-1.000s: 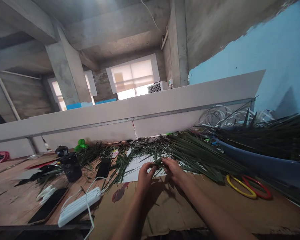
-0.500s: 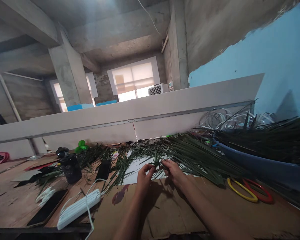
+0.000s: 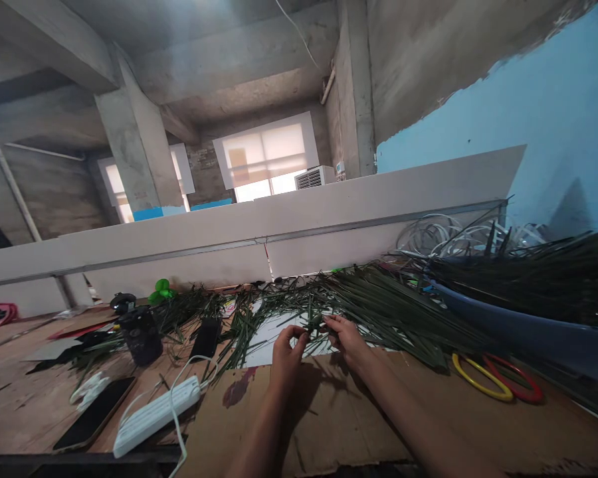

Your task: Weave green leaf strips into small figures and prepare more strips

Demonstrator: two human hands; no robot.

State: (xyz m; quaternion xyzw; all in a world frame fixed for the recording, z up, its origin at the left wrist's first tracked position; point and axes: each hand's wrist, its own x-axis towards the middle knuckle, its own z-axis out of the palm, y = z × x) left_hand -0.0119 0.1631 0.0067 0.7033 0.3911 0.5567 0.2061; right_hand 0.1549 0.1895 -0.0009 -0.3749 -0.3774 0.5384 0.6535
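Observation:
My left hand (image 3: 286, 350) and my right hand (image 3: 346, 336) meet over a brown cardboard sheet (image 3: 339, 418) on the wooden table. Both pinch a small green folded leaf piece (image 3: 315, 324) between their fingertips. Just beyond them lies a wide spread of long green leaf strips (image 3: 379, 302) across a white sheet (image 3: 266, 338).
A blue tub (image 3: 518, 325) heaped with leaf strips stands at the right, with a yellow ring (image 3: 478, 380) and a red ring (image 3: 521, 385) before it. At the left lie a white power strip (image 3: 152, 415), a black phone (image 3: 97, 413) and a dark cup (image 3: 140, 335). A white partition (image 3: 259, 239) backs the table.
Both hands have stayed together at the leaf piece, with the fingers shifting slightly. The camera tilted a little; nothing else on the table moved.

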